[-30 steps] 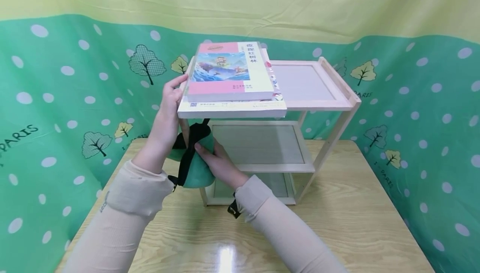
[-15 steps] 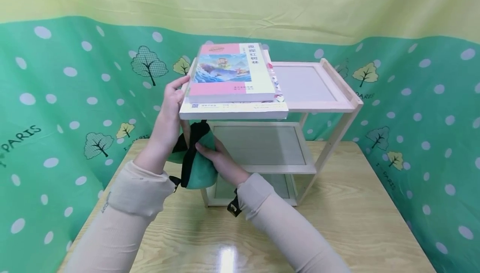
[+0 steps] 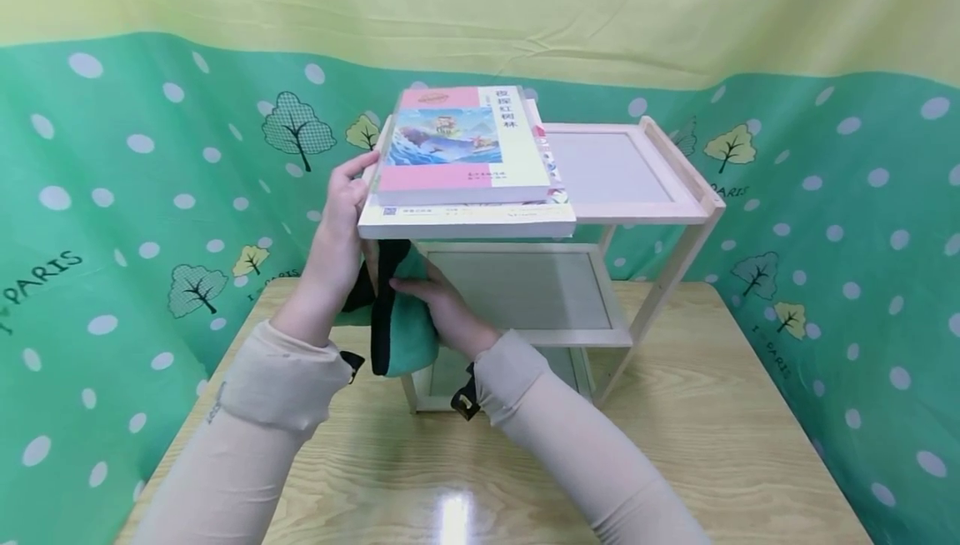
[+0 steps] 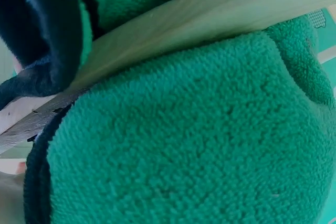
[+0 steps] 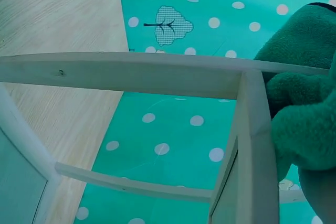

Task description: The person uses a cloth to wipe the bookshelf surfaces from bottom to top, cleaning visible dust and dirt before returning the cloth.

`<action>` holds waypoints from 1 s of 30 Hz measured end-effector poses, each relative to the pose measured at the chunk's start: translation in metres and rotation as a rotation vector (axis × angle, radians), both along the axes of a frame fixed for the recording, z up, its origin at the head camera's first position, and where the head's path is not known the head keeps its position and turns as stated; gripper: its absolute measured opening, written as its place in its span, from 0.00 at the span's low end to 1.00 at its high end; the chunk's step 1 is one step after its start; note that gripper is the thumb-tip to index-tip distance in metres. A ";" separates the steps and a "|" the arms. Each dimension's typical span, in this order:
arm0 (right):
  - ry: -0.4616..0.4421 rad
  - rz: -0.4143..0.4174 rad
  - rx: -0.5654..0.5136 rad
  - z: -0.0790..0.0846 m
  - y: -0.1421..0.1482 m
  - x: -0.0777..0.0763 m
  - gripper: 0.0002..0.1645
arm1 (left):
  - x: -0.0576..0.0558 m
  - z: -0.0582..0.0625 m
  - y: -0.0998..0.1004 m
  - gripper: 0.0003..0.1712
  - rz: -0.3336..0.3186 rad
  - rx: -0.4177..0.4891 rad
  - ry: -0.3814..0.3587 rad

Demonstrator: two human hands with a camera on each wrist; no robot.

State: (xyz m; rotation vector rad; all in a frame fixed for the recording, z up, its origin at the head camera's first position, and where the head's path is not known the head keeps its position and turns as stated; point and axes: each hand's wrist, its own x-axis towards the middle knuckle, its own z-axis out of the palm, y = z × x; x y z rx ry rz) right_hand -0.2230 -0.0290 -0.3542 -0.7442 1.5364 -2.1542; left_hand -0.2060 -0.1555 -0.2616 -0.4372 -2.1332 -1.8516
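Note:
In the head view my right hand (image 3: pixel 450 312) pinches a fluffy green cloth (image 3: pixel 412 324) with black edging, thumb lying over its front. The cloth wraps round the left front leg of a pale wooden shelf unit (image 3: pixel 637 220); the left wrist view shows green pile (image 4: pixel 199 135) on both sides of the wooden bar (image 4: pixel 210 17). My left hand (image 3: pixel 341 216) holds the shelf's upper left edge, its fingertips beside the stacked books and several fingers hidden. In the right wrist view, bunched cloth (image 5: pixel 304 129) lies against the wooden frame (image 5: pixel 257 140).
Two books lie stacked on the top shelf, a pink-and-white book (image 3: pixel 450 178) above a larger white one (image 3: pixel 465 228). Below sit a middle shelf (image 3: pixel 525 287) and a bottom one (image 3: pixel 555 370). The unit stands on a wood-grain table (image 3: pixel 720 428) before a green curtain (image 3: pixel 840 195).
My right hand has moved slightly up the leg with the cloth, whose black edge has shifted to the right. My left hand and the books stay in place.

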 end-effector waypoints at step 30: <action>-0.020 -0.100 0.003 0.026 -0.004 0.004 0.24 | 0.001 0.001 -0.001 0.33 0.011 -0.033 -0.001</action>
